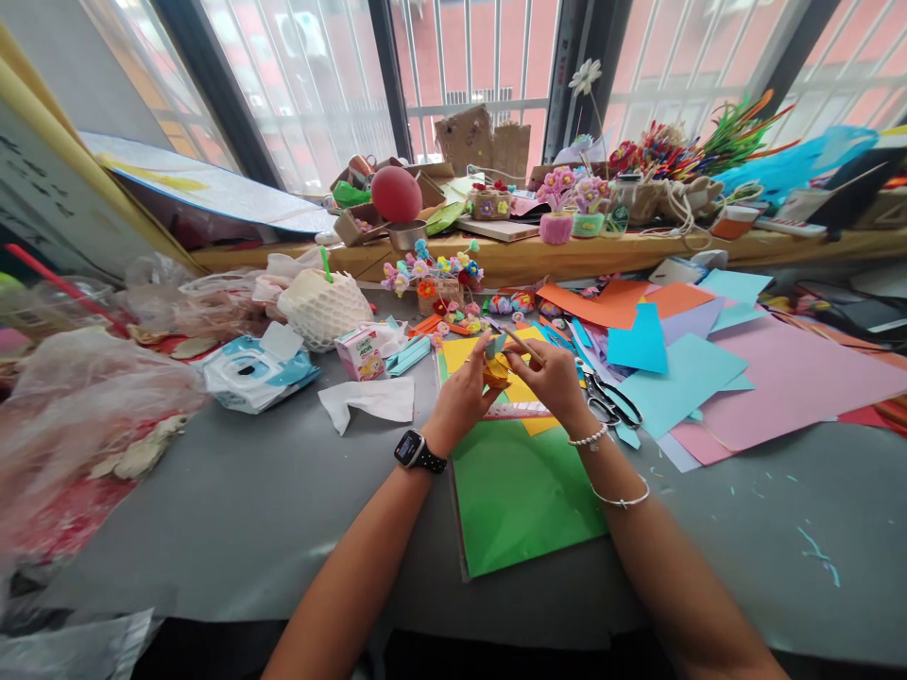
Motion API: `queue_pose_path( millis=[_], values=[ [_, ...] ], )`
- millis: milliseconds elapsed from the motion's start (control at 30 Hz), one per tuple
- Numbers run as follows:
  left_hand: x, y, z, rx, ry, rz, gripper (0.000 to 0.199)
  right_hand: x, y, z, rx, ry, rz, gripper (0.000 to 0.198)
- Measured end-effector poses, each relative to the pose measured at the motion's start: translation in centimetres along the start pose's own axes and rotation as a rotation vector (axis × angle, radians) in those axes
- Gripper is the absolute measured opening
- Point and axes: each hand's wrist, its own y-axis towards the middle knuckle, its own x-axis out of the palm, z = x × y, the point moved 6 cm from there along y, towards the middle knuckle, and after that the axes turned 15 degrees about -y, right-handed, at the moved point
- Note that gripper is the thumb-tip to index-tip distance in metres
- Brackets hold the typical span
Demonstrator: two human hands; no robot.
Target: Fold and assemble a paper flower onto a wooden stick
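Note:
My left hand, with a watch on its wrist, is closed around a small folded orange-yellow paper piece that has a bluish part at its top. My right hand pinches a thin wooden stick, its tip close to the folded piece. Whether the tip touches the paper is too small to tell. Both hands are above yellow paper and a green sheet. A pinkish ruler-like strip lies between them. Just right of my right hand rest black-handled scissors.
Orange, blue and pink sheets spread to the right. On the left are a wipes packet, a small pink box, a white tissue and plastic bags. Craft flowers stand behind, below a crowded window ledge.

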Motion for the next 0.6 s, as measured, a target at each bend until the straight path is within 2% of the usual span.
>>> queue_pose_path(
  millis=[133, 267, 433, 600],
  values=[
    [-0.3, 0.2, -0.5, -0.099, -0.259, 0.064, 0.067, -0.3, 0.1, 0.2, 0.020, 0.203, -0.045, 0.021],
    [-0.5, 0.2, -1.2, -0.215, -0.419, 0.114, 0.060, -0.4, 0.3, 0.1, -0.004, 0.246, -0.112, 0.027],
    [0.3, 0.1, -1.4, -0.355, -0.717, 0.047, 0.053, -0.3, 0.3, 0.1, -0.016, 0.338, -0.197, 0.036],
    [0.5, 0.2, -0.9, -0.398, -0.895, 0.017, 0.050, -0.1, 0.3, 0.0, -0.048, 0.395, -0.267, 0.038]
  ],
)
